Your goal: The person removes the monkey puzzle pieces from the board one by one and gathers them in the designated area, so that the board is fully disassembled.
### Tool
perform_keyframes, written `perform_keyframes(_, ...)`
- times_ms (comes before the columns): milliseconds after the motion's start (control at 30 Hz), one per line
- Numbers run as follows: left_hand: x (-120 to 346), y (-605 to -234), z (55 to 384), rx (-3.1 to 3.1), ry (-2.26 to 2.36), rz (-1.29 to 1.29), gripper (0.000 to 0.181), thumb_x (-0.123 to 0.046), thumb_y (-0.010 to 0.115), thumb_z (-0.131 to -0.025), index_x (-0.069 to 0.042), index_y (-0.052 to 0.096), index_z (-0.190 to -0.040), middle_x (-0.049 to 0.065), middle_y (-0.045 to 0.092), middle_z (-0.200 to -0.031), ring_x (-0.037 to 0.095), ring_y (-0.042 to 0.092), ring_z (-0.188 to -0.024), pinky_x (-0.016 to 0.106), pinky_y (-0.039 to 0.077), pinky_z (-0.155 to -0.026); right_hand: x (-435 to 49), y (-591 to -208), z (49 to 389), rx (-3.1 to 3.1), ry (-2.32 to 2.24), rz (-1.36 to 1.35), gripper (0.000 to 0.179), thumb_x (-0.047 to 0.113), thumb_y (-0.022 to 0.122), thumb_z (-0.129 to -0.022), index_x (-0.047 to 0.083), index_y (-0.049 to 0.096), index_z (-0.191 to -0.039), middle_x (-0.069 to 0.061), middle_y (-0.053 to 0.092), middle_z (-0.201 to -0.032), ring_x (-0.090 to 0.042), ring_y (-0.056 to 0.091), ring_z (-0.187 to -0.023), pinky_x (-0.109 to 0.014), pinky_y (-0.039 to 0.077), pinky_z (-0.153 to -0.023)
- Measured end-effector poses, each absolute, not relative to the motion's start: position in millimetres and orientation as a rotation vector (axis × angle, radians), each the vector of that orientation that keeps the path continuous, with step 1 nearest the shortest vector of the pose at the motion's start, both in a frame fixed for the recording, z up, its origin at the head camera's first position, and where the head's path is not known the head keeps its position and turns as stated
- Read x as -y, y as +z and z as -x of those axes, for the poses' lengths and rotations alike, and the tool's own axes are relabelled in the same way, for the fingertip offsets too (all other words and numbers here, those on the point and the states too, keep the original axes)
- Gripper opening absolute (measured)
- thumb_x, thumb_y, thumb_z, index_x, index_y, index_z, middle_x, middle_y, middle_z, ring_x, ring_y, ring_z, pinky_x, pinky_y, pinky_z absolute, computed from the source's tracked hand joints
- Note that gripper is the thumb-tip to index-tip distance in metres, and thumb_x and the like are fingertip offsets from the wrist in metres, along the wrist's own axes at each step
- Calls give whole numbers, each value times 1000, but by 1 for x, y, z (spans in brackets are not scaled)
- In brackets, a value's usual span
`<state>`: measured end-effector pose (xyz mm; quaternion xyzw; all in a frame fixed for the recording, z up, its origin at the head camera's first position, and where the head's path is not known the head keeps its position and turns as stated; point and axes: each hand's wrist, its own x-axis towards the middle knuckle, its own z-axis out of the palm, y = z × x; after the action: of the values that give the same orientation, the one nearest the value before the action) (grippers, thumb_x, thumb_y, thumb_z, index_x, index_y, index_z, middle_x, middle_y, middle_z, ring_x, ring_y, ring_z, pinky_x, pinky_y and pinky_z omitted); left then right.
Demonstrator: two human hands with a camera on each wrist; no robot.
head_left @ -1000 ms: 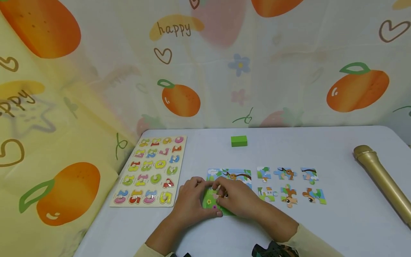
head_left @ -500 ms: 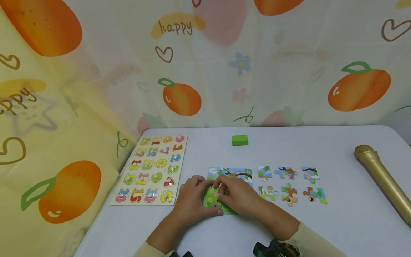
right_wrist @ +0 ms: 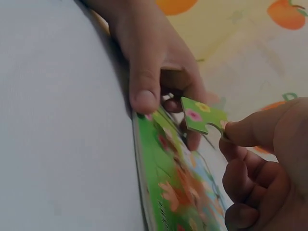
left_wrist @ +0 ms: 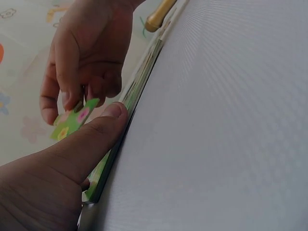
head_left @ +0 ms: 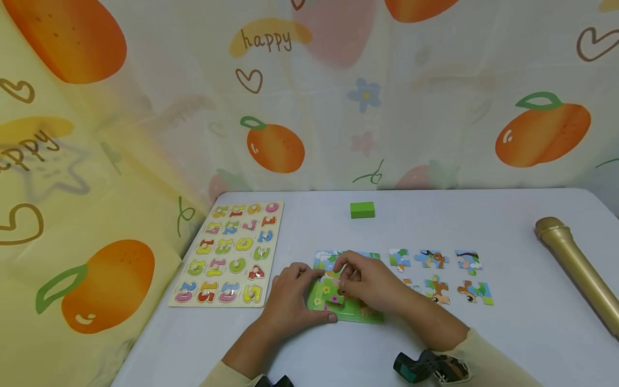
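Observation:
My right hand (head_left: 374,287) pinches a green jigsaw piece with pink and yellow flowers (right_wrist: 204,115) between thumb and index finger. The piece is tilted and lifted off the jigsaw board (right_wrist: 153,163), over its left part. In the head view the board (head_left: 360,316) lies flat on the table, partly covered by both hands. My left hand (head_left: 290,298) spans the board's left side and holds it, with the thumb (left_wrist: 103,127) against the near edge. Several loose jigsaw pieces, among them a deer-head piece (head_left: 437,290), lie in two rows right of the board.
A wooden number puzzle (head_left: 220,255) lies at the left of the white table (head_left: 309,357). A green block (head_left: 362,210) stands toward the back, and a gold microphone (head_left: 575,271) lies at the right. Printed fabric (head_left: 435,70) hangs behind the table.
My right hand has risen slightly and shifted right, lifting the flowered jigsaw piece off the board's left part. My left hand keeps its hold on the board.

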<state>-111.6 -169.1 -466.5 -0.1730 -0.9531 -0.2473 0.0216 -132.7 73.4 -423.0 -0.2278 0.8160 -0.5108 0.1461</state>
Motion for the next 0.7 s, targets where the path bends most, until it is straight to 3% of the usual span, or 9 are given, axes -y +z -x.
perform_keyframes(167, 169, -467, 112, 2953, -752, 539, 91, -69, 95, -64, -29, 68, -141, -5, 54, -124, 18, 50, -112, 42, 37, -93, -90, -419, 132, -2352, -1472, 602, 18, 9, 68, -100, 13, 65, -117, 0, 66, -94, -21, 64, -72, -29, 49, -63)
perform_keyframes(400, 169, -465, 111, 2953, -751, 535, 92, -69, 95, -63, -26, 69, -140, -2, 55, -124, 20, 51, -112, 43, 37, -93, -113, -420, 127, -2423, -1389, 561, 17, 12, 71, -99, 19, 66, -114, 3, 67, -94, -16, 54, -67, -29, 45, -64)
perform_keyframes(700, 168, -465, 111, 2995, -733, 508, 94, -70, 94, -65, -28, 66, -143, -2, 54, -128, 20, 50, -114, 43, 38, -96, -143, -419, 120, -2456, -1327, 594, 16, 11, 70, -101, 19, 66, -113, 2, 65, -94, -13, 53, -66, -28, 45, -65)
